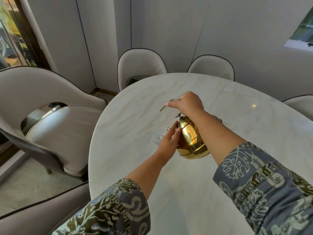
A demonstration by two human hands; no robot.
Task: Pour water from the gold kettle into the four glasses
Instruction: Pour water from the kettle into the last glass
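The gold kettle (190,139) is held above the white marble table (220,192), tilted to the left, with its small spout over a clear glass (158,134). My right hand (188,103) is closed around the thin curved handle at the top. My left hand (169,141) lies flat against the kettle's left side, fingers together, partly covering the glass. Some water shows in the glass. A second glass is faintly visible behind my right forearm (228,124); any other glasses are hidden.
Cream upholstered chairs ring the table: one large at the left (42,102), two at the far side (140,68) (213,67), one at the right edge (299,104). A square inlay panel (237,106) lies on the tabletop to the right.
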